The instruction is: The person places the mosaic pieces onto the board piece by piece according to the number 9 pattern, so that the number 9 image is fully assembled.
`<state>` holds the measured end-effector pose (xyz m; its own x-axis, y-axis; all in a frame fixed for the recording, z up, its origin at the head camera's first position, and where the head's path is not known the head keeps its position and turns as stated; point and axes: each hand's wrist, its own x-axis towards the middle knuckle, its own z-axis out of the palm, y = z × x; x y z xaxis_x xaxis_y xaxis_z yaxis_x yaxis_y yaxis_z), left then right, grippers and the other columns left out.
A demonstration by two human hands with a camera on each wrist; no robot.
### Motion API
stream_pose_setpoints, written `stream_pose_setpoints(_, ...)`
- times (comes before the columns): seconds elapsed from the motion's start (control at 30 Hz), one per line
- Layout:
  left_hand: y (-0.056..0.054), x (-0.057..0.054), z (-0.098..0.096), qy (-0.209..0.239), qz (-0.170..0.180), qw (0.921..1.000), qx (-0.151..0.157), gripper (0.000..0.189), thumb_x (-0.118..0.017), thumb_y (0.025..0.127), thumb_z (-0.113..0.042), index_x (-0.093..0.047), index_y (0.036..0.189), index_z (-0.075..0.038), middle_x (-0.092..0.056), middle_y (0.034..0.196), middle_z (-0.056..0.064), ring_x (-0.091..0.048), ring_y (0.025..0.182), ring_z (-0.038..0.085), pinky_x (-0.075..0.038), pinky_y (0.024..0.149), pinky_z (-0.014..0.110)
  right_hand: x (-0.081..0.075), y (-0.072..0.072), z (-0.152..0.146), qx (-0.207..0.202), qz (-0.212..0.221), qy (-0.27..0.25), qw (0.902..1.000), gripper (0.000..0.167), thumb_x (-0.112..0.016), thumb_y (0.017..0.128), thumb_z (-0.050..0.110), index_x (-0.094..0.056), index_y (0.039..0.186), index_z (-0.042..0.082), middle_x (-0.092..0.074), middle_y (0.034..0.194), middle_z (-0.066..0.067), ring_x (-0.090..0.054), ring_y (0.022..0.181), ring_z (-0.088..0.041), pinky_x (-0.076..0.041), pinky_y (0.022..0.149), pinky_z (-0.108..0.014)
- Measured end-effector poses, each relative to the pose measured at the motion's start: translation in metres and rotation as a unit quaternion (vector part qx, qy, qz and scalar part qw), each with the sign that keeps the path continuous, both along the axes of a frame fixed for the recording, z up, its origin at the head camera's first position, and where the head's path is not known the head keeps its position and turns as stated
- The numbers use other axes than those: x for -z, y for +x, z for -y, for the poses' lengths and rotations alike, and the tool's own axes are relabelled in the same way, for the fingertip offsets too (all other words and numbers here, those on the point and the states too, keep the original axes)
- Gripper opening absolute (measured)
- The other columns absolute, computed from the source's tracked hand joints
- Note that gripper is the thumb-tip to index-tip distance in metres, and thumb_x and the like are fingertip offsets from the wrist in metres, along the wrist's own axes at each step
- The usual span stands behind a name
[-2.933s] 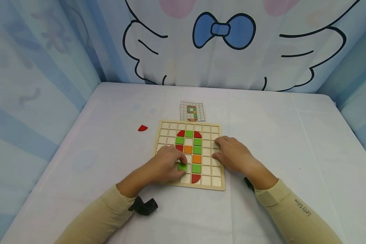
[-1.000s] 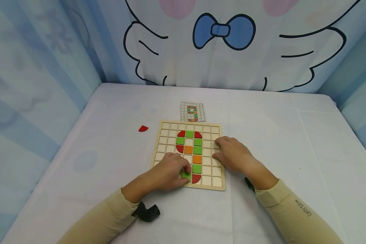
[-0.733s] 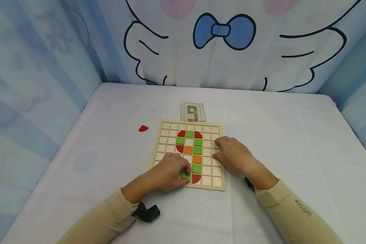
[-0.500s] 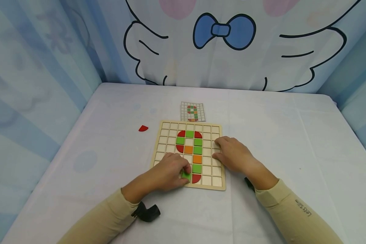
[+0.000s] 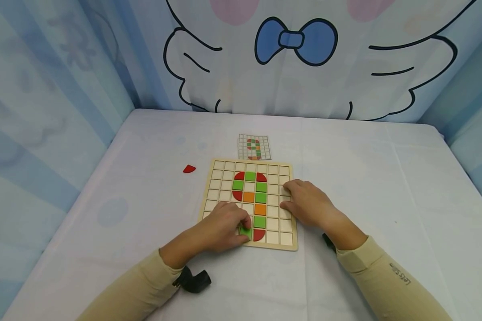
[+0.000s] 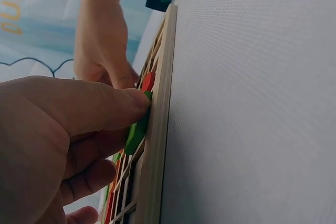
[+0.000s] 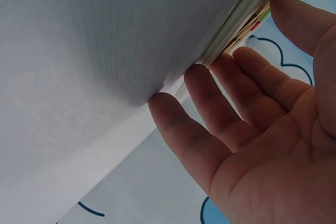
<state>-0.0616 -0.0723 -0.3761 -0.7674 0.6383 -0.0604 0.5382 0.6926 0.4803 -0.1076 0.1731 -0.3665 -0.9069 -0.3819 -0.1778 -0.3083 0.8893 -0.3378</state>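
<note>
On the table lies a square wooden grid board (image 5: 279, 224) with green and orange squares and red quarter-circle tiles set in its cells. My left hand (image 5: 221, 227) pinches a green square tile (image 5: 246, 233) at the bottom row, just left of a red quarter-circle tile (image 5: 259, 235). The left wrist view shows the thumb on that green tile (image 6: 137, 134), which stands tilted above the cells; the fingertips behind it are partly hidden. At the board's right edge rests my right hand (image 5: 308, 203), thumb and fingers spread and gently bent, touching the frame.
A loose red quarter-circle tile (image 5: 189, 169) lies left of the board. Behind the board is a small pattern card (image 5: 261, 151) printed with a coloured grid. White cloth covers the table (image 5: 365, 178), and patterned curtains (image 5: 297, 89) hang around it.
Since the oldest frame, my left hand has shifted right and nearer with the green tile, to the bottom row. Over the last second both hands have stayed still.
</note>
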Motion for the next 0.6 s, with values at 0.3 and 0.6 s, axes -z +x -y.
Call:
stream_pose_setpoints(0.3,0.0008,-0.0001,0.0004,-0.004,-0.003,1.0000,-0.001,0.017,-0.082,0.084,-0.024,-0.066,0.090,-0.018,-0.055,0.082,-0.011,-0.048,0.086,0.014,-0.036,0.092,0.040,-0.0008,0.0010,-0.0004,-0.004,-0.005,0.002,1.0000,0.050,-0.065,0.098,0.026,-0.053,0.135,-0.005,-0.055,0.136,-0.022,-0.051,0.126,-0.040,-0.039,0.105,-0.051)
stream_pose_setpoints(0.6,0.0012,0.0005,0.0004,-0.001,-0.001,1.0000,-0.003,0.016,-0.081,0.085,-0.024,-0.067,0.091,-0.018,-0.058,0.084,-0.010,-0.050,0.087,0.014,-0.037,0.092,0.040,-0.0004,0.0002,-0.0007,-0.005,-0.003,0.003,1.0000,0.050,-0.064,0.098,0.026,-0.053,0.135,-0.005,-0.055,0.137,-0.022,-0.051,0.125,-0.041,-0.039,0.104,-0.052)
